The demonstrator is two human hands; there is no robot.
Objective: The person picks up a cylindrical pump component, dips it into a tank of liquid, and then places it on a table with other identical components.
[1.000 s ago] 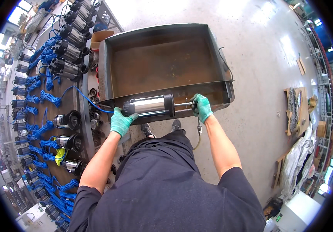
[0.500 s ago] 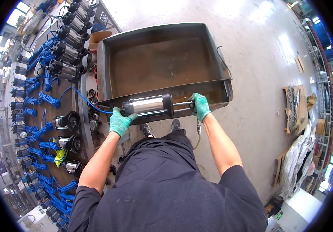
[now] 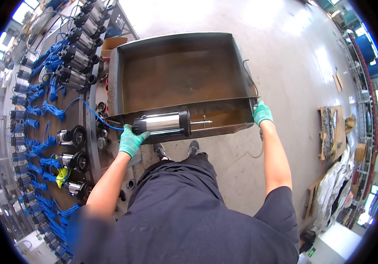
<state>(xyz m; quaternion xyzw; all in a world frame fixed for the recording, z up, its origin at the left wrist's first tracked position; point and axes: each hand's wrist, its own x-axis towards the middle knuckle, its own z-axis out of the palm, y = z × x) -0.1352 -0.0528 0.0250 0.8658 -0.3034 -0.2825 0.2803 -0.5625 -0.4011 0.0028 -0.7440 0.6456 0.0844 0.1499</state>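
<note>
A submersible pump (image 3: 162, 123), shiny steel with black ends, lies across the near section of a metal water tank (image 3: 184, 94). My left hand (image 3: 131, 140), in a green glove, is closed around its left end, where a blue cable (image 3: 93, 115) comes out. From the right end a thin metal rod (image 3: 204, 122) with a small crosspiece sticks out, untouched by either hand. My right hand (image 3: 263, 112), also gloved in green, is curled at the tank's right rim. A hose (image 3: 261, 136) hangs beneath that hand; its upper fitting is mostly hidden in the fingers.
On the left, a long bench (image 3: 91, 132) carries several pumps (image 3: 72, 78) and bundles of blue cable (image 3: 53, 110). Loose round parts lie under its edge. A pallet with cardboard (image 3: 337, 132) and plastic sheeting (image 3: 333, 187) are at the right. A thin dark tube (image 3: 250, 75) bends over the tank's right wall.
My right hand has left the pump's rod and moved right to the tank's rim, with the hose following. The pump has shifted slightly left in view; my left hand stays on it.
</note>
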